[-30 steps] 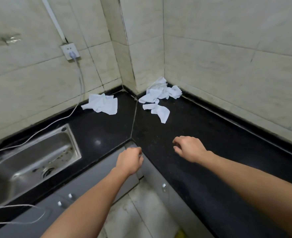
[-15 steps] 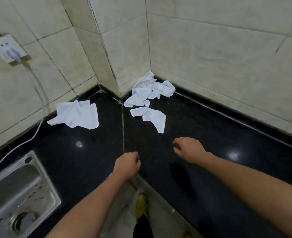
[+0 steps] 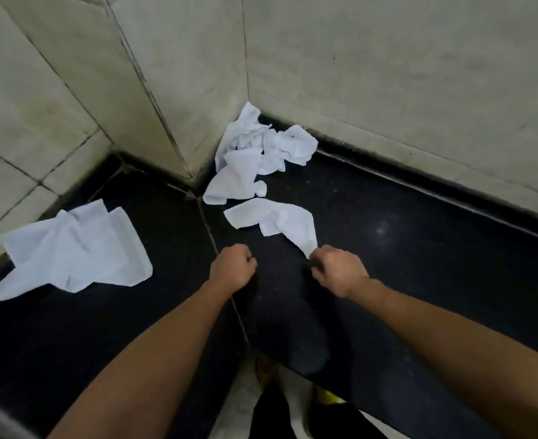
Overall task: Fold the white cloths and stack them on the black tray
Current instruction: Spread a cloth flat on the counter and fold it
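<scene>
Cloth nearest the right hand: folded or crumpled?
Not folded: the cloth lies crumpled and twisted on the black counter, its tip at the right hand.

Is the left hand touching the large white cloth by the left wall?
No, the left hand is over bare black counter, clear of that cloth.

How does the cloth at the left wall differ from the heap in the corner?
The left cloth lies spread and fairly flat; the corner heap is crumpled and bunched. The left cloth lies alone; the corner heap rides up against the wall. Both are white and lie on the black counter.
</scene>
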`<state>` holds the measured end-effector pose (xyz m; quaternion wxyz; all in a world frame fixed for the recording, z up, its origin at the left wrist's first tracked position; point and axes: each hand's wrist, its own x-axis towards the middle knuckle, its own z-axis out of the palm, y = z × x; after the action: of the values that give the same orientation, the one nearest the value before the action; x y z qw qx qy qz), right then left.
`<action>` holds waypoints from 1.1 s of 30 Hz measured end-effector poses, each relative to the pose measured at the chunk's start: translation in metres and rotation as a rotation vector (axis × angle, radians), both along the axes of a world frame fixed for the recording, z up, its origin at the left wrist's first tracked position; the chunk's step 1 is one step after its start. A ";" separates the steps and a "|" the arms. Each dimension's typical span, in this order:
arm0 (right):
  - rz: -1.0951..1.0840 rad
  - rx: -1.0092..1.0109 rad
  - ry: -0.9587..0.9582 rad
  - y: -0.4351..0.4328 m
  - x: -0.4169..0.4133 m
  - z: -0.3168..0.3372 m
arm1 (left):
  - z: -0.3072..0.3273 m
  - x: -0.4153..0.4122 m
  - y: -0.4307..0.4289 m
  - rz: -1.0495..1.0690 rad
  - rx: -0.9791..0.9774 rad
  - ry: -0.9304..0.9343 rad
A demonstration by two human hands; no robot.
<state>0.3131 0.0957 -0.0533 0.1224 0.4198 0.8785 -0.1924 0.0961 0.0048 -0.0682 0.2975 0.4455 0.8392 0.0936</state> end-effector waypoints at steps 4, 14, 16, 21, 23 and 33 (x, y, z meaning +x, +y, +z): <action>-0.179 0.024 0.050 0.016 -0.021 -0.012 | -0.023 -0.014 0.047 0.204 0.019 -0.091; -0.437 -0.085 -0.030 0.033 -0.033 -0.063 | -0.072 -0.005 0.107 0.305 -0.041 -0.106; -0.514 -0.142 0.056 0.035 -0.030 -0.065 | -0.072 -0.001 0.110 0.305 -0.049 -0.132; -0.566 -0.118 0.227 0.049 -0.002 -0.047 | -0.054 0.007 0.090 0.278 0.014 -0.315; -0.580 -0.119 0.283 0.057 0.014 -0.036 | -0.044 0.008 0.075 0.347 0.039 -0.415; -0.523 -0.382 0.236 0.005 0.062 -0.044 | -0.036 0.032 -0.009 0.227 -0.222 -0.415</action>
<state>0.3750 0.1007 -0.0976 0.0429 0.5753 0.6973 -0.4254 0.1279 -0.0045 -0.1045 0.4978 0.2843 0.8100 0.1233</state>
